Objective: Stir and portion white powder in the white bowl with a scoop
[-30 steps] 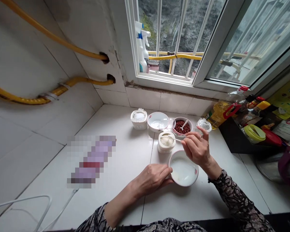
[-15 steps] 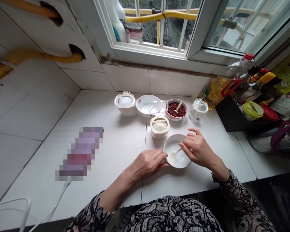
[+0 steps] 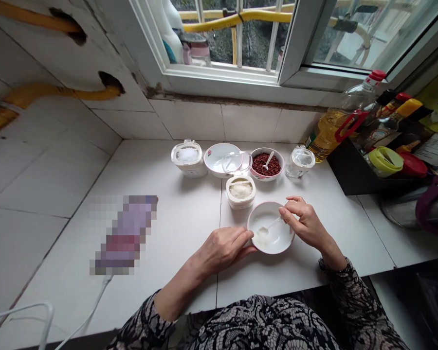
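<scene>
My left hand [image 3: 229,244] grips the near-left rim of a white bowl [image 3: 277,241], thumb on top and fingers below. A little pale, off-white stuff [image 3: 262,239] lies in the bowl's left part. In my right hand [image 3: 302,218] the handle of a small white spoon [image 3: 272,224] is pinched; its head rests in that pale stuff. Just behind the bowl stands an open seasoning jar [image 3: 241,190] of off-white powder, its clear lid [image 3: 237,163] tipped back. Farther back are a bowl of dark red grains [image 3: 260,167] with another white spoon [image 3: 268,159] in it, and a white bowl [image 3: 214,160].
A jar of white crystals [image 3: 189,158] stands at the back left, a clear jar [image 3: 300,163] at the back right. An oil bottle [image 3: 328,131] and a dark rack [image 3: 345,170] of bottles line the right side. A blurred-out flat object [image 3: 126,233] with a white cable lies left.
My right hand has shifted slightly right, and more of the spoon shows, its head still at the pale stuff. My left hand keeps its hold on the bowl. The view has shifted a little.
</scene>
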A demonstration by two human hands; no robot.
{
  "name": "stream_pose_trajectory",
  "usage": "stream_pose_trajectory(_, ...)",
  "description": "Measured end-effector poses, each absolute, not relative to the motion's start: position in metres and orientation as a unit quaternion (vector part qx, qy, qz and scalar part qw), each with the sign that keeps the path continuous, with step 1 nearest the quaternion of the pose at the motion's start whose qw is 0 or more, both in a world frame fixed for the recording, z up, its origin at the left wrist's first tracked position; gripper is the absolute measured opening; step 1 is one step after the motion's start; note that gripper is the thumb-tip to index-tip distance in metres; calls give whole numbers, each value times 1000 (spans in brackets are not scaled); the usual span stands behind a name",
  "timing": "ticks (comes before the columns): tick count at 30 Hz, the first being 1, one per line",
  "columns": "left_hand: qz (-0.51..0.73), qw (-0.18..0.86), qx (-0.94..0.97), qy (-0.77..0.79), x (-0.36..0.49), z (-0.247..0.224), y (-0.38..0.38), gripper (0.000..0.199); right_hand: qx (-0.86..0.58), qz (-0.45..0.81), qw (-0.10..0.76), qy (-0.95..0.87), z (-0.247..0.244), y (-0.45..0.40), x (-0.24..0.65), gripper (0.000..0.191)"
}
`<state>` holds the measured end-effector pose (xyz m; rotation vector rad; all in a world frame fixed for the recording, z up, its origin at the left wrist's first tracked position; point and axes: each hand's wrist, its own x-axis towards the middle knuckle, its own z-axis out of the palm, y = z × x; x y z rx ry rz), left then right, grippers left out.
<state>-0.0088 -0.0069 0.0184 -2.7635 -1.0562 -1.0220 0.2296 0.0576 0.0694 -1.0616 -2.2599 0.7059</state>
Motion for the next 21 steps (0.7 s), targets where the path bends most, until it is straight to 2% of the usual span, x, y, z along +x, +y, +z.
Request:
stream_pose_trajectory(6, -319, -6, -886, -337, -8, 17, -7, 26, -425, 332, 317, -780, 67, 59, 230, 50)
stream_pose_trajectory(13, -301, 0, -889, -346, -8, 17, -5, 37, -450, 435, 302, -719, 68, 62, 237, 51)
stream_pose_trajectory(21, -312, 0, -888, -338, -7, 17, -5, 36, -460, 442, 303, -708, 80, 72, 233, 51)
